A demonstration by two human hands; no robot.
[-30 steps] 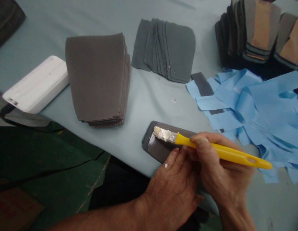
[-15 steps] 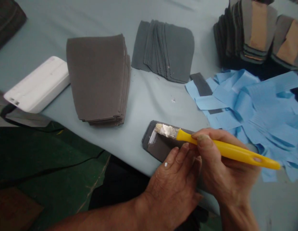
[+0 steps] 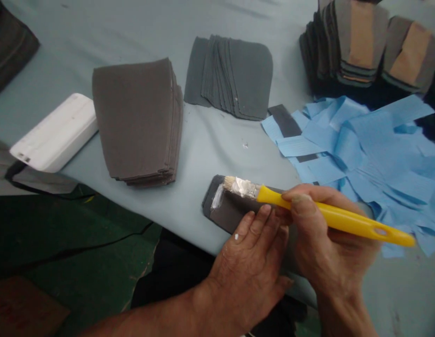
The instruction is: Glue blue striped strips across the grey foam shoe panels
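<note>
At the counter's (image 3: pixel 210 145) front edge, one dark grey piece (image 3: pixel 226 210) lies flat, its left end just short of the edge. The left hand (image 3: pixel 252 271) rests on it with the fingers (image 3: pixel 254 224) stretched out flat, gripping nothing and pressing the piece down. The right hand (image 3: pixel 329 248) is clenched around the yellow handle of one brush (image 3: pixel 319 217), thumb on top, and the white-coated bristles touch the far left corner of the piece. One white smear (image 3: pixel 216 200) shows on the piece just beside the bristles. Farther back, toward the left, stand two piles of cloth: a thick, squared pile of brownish grey sheets (image 3: pixel 133 121) and, to its right, a fanned pile of thinner grey sheets (image 3: pixel 235 75). The two piles lie close together but apart. One white block (image 3: pixel 54 133) lies at the left edge, just beside the thick pile. Along the right side is a loose heap of blue paper strips (image 3: pixel 372 150), too many and too overlapped to count, with one dark strip (image 3: pixel 286 124) partly under them. At the far right corner, two stacks of grey pieces with tan faces (image 3: pixel 358 42) stand side by side. One dark cloth (image 3: pixel 10 42) shows at the far left corner.
</note>
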